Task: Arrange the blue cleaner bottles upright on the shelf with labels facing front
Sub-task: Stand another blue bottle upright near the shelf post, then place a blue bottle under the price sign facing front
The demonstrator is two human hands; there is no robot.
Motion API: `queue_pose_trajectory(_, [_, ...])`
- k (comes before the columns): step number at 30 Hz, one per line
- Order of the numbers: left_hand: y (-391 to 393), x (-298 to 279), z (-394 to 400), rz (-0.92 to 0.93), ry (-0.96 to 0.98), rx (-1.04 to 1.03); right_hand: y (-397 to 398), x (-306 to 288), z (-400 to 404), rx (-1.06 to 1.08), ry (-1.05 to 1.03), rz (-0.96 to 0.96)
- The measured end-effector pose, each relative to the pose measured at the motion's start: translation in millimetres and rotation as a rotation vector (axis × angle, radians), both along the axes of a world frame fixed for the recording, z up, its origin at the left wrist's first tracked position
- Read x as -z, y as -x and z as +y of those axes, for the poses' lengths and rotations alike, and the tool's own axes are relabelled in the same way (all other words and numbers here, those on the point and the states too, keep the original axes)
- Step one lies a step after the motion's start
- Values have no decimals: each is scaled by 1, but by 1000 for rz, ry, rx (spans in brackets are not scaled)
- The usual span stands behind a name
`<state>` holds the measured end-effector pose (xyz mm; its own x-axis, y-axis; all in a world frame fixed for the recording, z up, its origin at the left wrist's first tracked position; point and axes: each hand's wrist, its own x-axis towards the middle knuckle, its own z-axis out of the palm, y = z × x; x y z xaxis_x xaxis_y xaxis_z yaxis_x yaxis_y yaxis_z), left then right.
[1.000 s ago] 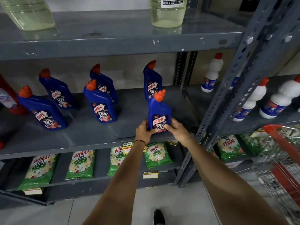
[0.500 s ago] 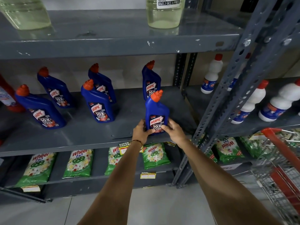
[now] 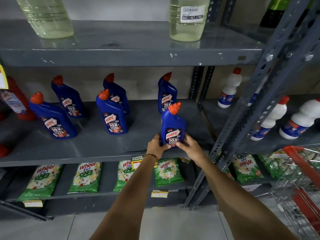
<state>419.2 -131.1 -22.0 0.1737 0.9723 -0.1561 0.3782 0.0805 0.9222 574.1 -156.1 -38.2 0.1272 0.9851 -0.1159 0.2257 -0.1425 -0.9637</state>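
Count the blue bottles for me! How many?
6: front left, back left, middle front, one behind it, back right, and one held by both hands.

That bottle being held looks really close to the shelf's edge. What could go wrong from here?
1. The held bottle stands near the front lip of the shelf; both hands, left and right, grip only its base, so letting go carelessly might tip it onto the floor.
2. Pushing it straight back could knock the rear bottle right behind it.
3. Turning it during the release might swing its label off front.
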Motion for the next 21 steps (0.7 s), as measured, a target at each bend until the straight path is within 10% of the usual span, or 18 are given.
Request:
queue_pose_trajectory(14, [156, -3, 16, 75, -2, -76, 125, -1, -11, 965, -18, 82])
queue_pose_trajectory(21, [227, -6, 35, 103, -15, -133, 212, -5, 4, 864, 27, 101])
